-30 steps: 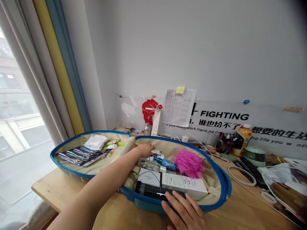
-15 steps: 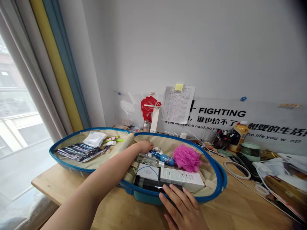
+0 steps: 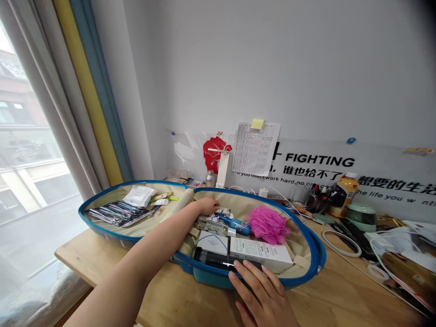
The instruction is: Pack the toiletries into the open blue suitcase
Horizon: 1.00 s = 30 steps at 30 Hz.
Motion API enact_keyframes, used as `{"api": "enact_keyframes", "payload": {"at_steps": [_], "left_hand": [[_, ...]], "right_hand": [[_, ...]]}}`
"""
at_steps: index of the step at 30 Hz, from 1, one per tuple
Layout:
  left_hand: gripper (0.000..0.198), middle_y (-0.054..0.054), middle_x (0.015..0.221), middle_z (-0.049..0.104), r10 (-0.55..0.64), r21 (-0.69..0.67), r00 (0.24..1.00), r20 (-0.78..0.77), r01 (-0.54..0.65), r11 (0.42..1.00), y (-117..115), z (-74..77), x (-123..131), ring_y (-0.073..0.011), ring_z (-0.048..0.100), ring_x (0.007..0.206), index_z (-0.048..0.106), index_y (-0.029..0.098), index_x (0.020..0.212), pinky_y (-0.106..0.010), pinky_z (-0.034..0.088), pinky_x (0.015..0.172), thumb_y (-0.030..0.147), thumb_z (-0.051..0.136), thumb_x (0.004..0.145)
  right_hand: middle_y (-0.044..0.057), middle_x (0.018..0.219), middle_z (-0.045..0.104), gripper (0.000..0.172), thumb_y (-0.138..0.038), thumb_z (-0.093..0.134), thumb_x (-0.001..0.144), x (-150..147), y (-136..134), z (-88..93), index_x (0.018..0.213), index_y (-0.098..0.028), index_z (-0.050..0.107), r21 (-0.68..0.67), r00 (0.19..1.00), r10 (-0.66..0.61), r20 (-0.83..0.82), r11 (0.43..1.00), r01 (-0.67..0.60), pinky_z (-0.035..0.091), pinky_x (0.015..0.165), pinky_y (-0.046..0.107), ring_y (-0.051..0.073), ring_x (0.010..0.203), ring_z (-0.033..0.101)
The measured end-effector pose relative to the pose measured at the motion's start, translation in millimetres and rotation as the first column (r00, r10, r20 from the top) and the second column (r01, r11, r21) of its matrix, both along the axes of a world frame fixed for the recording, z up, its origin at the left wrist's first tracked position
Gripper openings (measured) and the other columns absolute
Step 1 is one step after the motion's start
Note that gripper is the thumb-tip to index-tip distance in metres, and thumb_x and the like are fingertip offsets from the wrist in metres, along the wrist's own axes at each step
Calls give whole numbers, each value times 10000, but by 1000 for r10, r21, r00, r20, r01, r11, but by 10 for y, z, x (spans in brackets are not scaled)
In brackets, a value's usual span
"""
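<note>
- Left hand (image 3: 208, 206): fingers bent down past the clear bottle, tips partly hidden; couldn't tell if they pinched anything. Small white item (image 3: 225, 211) sat just beside the fingertips, touching or apart unclear.
- Right hand (image 3: 262, 293): fingers slightly spread, over the near edge of the suitcase (image 3: 313, 250); tips overlapped the black cylinder (image 3: 214, 259), contact pressure not readable.
- Next out from left fingers: clear bottle (image 3: 211, 226) on the near side, blue bottle (image 3: 237, 225) to the right, pink mesh puff (image 3: 268, 224) farther right.
- Beyond right fingertips: long white box (image 3: 262, 253); squarer white box (image 3: 213, 242) to their left, both behind the cylinder.
- Well left of left fingers, other suitcase half: white packet (image 3: 138, 195), dark pouches (image 3: 114, 212), small white tube (image 3: 160, 202).
- Suitcase lay unfolded on the table (image 3: 180, 299), under both hands.
- Risk: left fingers worked in a crowded spot; a sideways nudge could have rolled the clear bottle or shoved the blue one.
- Risk: the left forearm crossed the divider; lowering it could have pressed that down.
- Risk: leaning on the right fingers could have rolled the cylinder or tipped the near edge.
</note>
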State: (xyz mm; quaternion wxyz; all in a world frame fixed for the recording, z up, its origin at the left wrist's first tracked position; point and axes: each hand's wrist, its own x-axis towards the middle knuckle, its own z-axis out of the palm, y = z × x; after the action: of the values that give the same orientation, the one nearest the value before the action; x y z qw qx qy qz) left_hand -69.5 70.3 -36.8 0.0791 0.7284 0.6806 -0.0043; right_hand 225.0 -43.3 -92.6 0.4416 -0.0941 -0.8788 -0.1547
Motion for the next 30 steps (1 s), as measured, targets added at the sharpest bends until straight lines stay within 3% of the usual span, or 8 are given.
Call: {"api": "enact_keyframes", "payload": {"at_steps": [16, 21, 23, 26, 30], "left_hand": [[347, -93, 1223, 588, 2, -19, 1000, 3, -2, 1000, -103, 46, 61, -218, 604, 1048, 563, 168, 1217, -441, 527, 886, 349, 581, 921], [336, -95, 1271, 571, 14, 163, 999, 34, -19, 986, -176, 262, 78, -229, 581, 1107, 572, 181, 1217, -462, 501, 936, 341, 580, 922], [345, -98, 1333, 533, 78, 300, 996, 54, -90, 950, -215, 416, -6, -239, 547, 1166, 552, 198, 1252, -481, 468, 981, 344, 549, 939], [376, -100, 1392, 482, 262, 457, 960, 95, -276, 846, -328, 626, -299, -250, 499, 1230, 500, 217, 1316, -497, 423, 1028, 343, 500, 962], [379, -107, 1353, 507, 570, 466, 812, 123, -554, 689, -642, 665, -878, -259, 517, 1202, 524, 193, 1282, -503, 444, 1000, 354, 543, 939]], "right_hand": [[-29, 1170, 693, 586, -322, 534, 892, -21, 10, -24, 1457, -343, 377, -41, 999, 1, -39, 999, -2, 278, 1064, 271, 122, 1109, 580], [-28, 1159, 697, 588, -341, 511, 907, -35, 3, -10, 1472, -348, 347, -25, 999, -8, -46, 1000, 7, 296, 1050, 283, 133, 1076, 603], [-26, 1143, 703, 587, -338, 511, 907, -38, 10, -16, 1471, -347, 350, -11, 998, -11, -54, 1000, 10, 304, 1041, 287, 139, 1056, 614], [-31, 1118, 712, 585, -331, 508, 907, -44, 22, -27, 1471, -344, 354, 15, 998, -13, -63, 1000, 14, 317, 1027, 280, 134, 1029, 624], [-33, 1124, 710, 556, -334, 528, 891, -57, 32, -34, 1436, -339, 419, 10, 996, -7, -88, 1000, 8, 299, 1053, 279, 127, 1031, 621]]}}
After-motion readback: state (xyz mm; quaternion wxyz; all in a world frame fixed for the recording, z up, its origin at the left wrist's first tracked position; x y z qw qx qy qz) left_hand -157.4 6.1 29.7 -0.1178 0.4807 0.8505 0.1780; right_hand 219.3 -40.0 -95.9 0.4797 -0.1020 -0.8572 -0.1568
